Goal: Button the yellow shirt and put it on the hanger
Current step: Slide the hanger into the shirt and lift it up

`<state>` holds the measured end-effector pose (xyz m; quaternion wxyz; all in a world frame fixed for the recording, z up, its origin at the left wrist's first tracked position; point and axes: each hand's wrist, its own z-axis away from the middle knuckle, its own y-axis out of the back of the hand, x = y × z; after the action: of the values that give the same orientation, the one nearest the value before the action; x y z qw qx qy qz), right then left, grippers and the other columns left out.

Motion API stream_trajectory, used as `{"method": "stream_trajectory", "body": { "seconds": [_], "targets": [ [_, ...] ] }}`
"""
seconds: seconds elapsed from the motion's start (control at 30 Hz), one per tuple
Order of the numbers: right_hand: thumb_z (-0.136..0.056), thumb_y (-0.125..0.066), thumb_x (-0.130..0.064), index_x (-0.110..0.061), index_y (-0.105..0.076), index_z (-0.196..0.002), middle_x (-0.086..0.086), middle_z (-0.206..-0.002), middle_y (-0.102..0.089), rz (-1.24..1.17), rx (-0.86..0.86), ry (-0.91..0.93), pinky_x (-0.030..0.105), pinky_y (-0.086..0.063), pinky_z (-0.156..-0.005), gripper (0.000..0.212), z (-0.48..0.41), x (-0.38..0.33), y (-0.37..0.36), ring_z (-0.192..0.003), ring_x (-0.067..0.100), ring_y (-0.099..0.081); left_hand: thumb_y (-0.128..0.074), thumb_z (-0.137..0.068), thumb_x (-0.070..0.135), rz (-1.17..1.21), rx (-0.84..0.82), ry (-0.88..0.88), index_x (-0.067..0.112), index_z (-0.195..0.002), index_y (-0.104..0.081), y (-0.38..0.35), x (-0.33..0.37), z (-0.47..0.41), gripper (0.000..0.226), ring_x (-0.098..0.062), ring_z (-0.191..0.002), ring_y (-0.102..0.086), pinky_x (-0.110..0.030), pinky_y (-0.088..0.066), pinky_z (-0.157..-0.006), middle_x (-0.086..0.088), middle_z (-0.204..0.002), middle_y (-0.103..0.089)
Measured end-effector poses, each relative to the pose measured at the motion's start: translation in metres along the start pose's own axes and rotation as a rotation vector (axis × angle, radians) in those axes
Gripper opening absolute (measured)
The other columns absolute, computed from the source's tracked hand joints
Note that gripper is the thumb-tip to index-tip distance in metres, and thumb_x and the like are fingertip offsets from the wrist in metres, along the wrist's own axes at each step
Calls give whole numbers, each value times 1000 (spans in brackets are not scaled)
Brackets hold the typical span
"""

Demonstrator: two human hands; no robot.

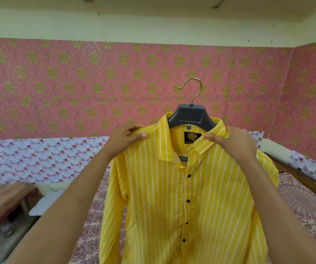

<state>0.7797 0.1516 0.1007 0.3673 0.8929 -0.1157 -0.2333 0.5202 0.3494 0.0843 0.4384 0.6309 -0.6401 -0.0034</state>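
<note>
At the lower left of the frame lies a blurred brown cardboard box (1,202), with a floral sheet (39,159) behind it under pink patterned wallpaper (96,73). Left of centre, the left hand (128,139) is raised. Its fingers (142,135) are curled and its thumb lies on top, pinching the shoulder of the yellow striped shirt (172,206).

The shirt hangs in mid-frame, held up in the air over the bed (305,202). Its front is closed by dark buttons (189,176) and its collar lies open around a black label (191,137). A dark grey plastic hanger (191,116) sits inside the neck, and its brass-coloured hook (193,90) rises above the collar.

Right of centre, the right hand (233,141) grips the other shoulder beside the collar, with fingers curled over the cloth.
</note>
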Motion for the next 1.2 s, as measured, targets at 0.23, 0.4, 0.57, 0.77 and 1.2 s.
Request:
{"method": "stream_trajectory", "body": {
  "seconds": [0.23,0.4,0.57,0.77,1.2],
  "targets": [
    [-59,-39,-77,-10,-30,-53,6,-50,-39,55,-39,31,30,-24,-43,68,2,0,-5,-49,25,-41,-53,-84,22,54,52,149,22,-106,-66,3,-26,26,26,-7,-99,-55,-32,-38,-87,11,-103,-62],
    [-66,-46,-74,-8,-33,-54,7,-51,-39,84,-8,-13,34,-32,-51,68,6,-11,1,-56,27,-43,-59,-85,13,-15,13,124,18,-110,-61,8,-35,22,26,-13,-96,-54,-21,-44,-83,3,-104,-58],
    [-68,-49,-72,-8,-37,-53,8,-54,-43,93,32,-41,35,-34,-57,67,10,-26,3,-61,27,-46,-66,-86,19,-120,28,105,8,-89,-65,23,-55,16,11,-19,-81,-58,-18,-43,-70,-3,-85,-62],
    [-67,-48,-74,-10,-39,-53,6,-53,-45,94,79,-49,34,-33,-58,66,20,-41,3,-60,27,-47,-57,-91,22,-345,-8,10,9,-80,-59,33,-58,0,17,-23,-64,-51,-39,-44,-61,-7,-72,-58],
    [-59,-42,-76,-3,-54,-62,12,-59,-55,110,161,-49,34,-32,-57,73,31,-47,6,-59,25,-45,-65,-86,17,19,62,-16,11,-102,-67,33,-61,-9,18,-18,-95,-57,-40,-47,-92,0,-102,-63]
  ]
}}
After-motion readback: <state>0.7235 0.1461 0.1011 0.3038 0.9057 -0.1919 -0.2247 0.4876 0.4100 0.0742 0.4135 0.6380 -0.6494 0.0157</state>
